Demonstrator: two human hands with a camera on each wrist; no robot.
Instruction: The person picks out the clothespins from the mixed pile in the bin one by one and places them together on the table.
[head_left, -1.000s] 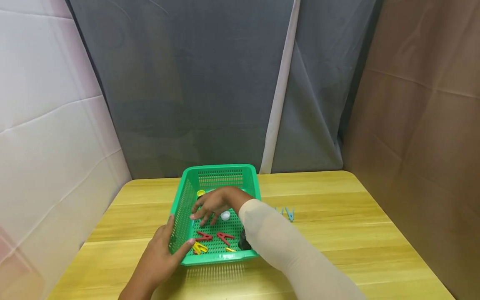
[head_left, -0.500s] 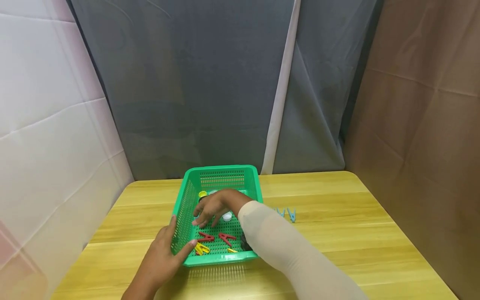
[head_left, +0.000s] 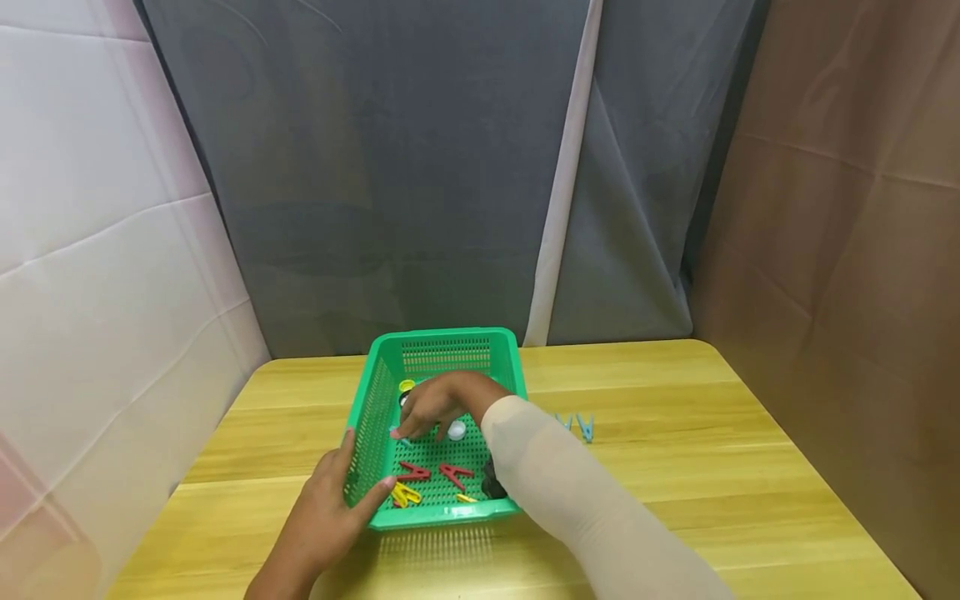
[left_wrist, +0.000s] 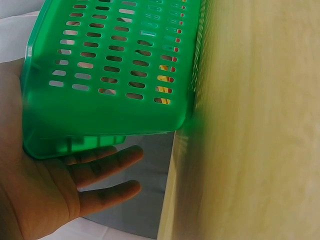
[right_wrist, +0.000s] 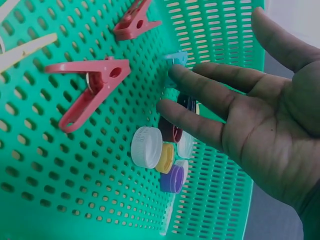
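Observation:
My left hand point(head_left: 322, 508) holds the near-left corner of a green plastic basket point(head_left: 420, 518), its thumb over the rim and its fingers along the outside. My right hand point(head_left: 435, 404) reaches down into the basket, fingers stretched out. In the right wrist view a light blue clothespin point(right_wrist: 176, 59) lies by the basket wall, right at my fingertips and partly behind them. Red clothespins point(right_wrist: 102, 82) and a yellow clothespin point(head_left: 407, 495) lie nearer the front. Bottle caps sit under my palm, among them a white cap point(right_wrist: 146, 147), a yellow cap point(right_wrist: 165, 159) and a purple cap point(right_wrist: 172, 180).
Two light blue clothespins point(head_left: 586, 428) lie on the wooden table point(head_left: 675, 467) right of the basket, partly behind the sleeve point(head_left: 570, 492). A black item point(head_left: 491, 482) sits in the basket's near-right corner. A grey curtain point(head_left: 420, 183) hangs behind the table.
My right hand's fingers have drawn together and shifted slightly, and a blue clothespin now shows beside them in the basket. My left hand stays on the basket's corner.

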